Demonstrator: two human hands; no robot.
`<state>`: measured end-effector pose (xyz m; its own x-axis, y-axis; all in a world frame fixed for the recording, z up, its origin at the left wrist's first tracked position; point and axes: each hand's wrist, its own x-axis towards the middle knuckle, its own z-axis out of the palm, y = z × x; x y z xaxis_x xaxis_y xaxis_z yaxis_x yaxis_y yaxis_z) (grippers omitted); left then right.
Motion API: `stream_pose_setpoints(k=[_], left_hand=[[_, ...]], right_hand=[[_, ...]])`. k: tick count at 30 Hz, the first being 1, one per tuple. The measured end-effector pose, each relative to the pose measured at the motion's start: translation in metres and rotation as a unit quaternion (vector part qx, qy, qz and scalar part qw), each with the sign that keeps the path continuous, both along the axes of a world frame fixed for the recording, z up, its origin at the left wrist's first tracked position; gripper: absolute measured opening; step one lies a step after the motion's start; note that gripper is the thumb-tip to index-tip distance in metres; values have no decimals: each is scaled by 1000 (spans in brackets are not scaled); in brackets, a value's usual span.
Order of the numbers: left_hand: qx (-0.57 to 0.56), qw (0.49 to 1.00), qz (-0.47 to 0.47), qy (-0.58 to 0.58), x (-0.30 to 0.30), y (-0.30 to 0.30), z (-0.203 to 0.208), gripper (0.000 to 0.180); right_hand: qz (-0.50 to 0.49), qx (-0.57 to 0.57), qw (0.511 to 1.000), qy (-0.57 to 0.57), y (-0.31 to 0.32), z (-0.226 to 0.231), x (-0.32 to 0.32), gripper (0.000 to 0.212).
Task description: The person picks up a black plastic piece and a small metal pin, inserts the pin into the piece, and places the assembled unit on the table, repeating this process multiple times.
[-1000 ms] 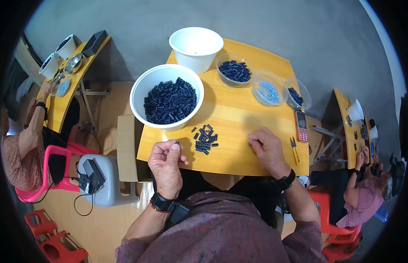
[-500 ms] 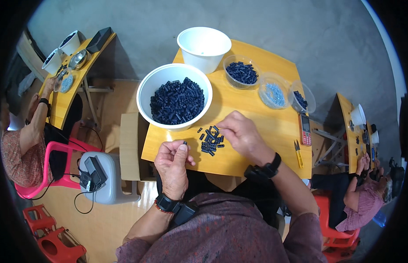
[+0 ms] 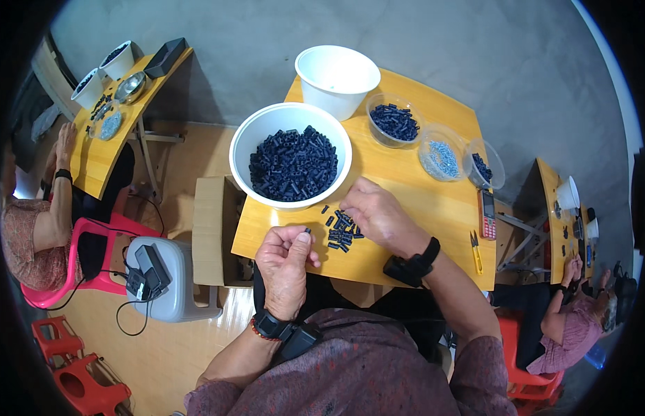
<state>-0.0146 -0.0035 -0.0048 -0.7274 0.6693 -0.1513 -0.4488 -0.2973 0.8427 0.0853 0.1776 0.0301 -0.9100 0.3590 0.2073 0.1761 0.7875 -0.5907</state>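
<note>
My left hand (image 3: 284, 267) is closed at the table's near edge, a small black plastic piece (image 3: 308, 230) pinched between thumb and forefinger. To its right, my right hand (image 3: 378, 213) reaches over a loose pile of short black plastic pieces (image 3: 340, 239). Its fingers are pressed together at the pile's upper right, and they hide whatever is between them. Just beyond the hands stands a big white tub (image 3: 238, 152) filled with many such black pieces (image 3: 294, 163).
Behind it is another white tub (image 3: 336, 97). Clear bowls hold black pieces (image 3: 394, 123), small silvery parts (image 3: 443, 159) and more black pieces (image 3: 482, 168). A red phone (image 3: 487, 215) and yellow-handled snips (image 3: 477, 253) lie at the right edge. Other people sit at side tables.
The view has shifted slightly, so the table sits a little further right. My left hand still pinches its piece; my right hand's fingers stay at the pile. The person at left has moved a hand.
</note>
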Motion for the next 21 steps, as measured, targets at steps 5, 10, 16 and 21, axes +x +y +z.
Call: stream_pose_setpoints(k=[5,10,16,21], left_hand=[[-18,999,-32,8,2,1,6,9],[-41,997,-56,34,2,0,7,10],[-42,996,-54,56,4,2,4,10],[-24,996,-63,62,5,1,5,10]], right_hand=[[13,-27,998,52,-2,6,13,11],[-48,-137,987,74,-19,22,25,8],[-81,-209,968,110,-33,12,51,10],[-142,-377,901,158,-30,0,73,12]])
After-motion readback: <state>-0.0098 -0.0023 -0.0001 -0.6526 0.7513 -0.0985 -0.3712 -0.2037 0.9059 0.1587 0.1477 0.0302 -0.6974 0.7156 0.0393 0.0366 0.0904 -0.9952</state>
